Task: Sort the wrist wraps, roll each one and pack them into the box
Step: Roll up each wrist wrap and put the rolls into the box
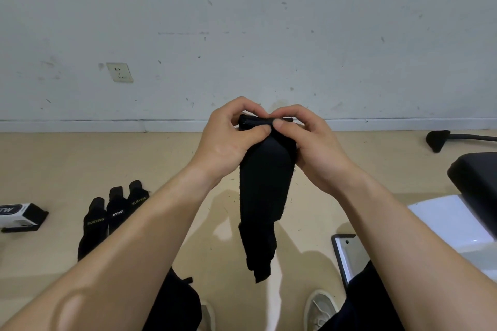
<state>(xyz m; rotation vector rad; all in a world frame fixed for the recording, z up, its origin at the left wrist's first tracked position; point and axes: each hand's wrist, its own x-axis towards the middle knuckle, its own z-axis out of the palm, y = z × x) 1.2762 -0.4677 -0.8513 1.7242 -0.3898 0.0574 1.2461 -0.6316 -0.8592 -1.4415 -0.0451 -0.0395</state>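
Observation:
A long black wrist wrap (262,196) hangs in front of me above the floor, its lower end dangling free. My left hand (231,140) and my right hand (309,142) both pinch its folded top end, thumbs pressed side by side on the fabric. Three more black wrist wraps (113,215) with printed lettering lie side by side on the floor at the left. A black and white box (20,216) lies open on the floor at the far left edge.
I sit facing a scuffed white wall with a socket (119,72). A black and white bench (457,212) stands at my right, with a black bar (457,138) on the floor behind it. My shoes (320,309) rest on the beige floor below.

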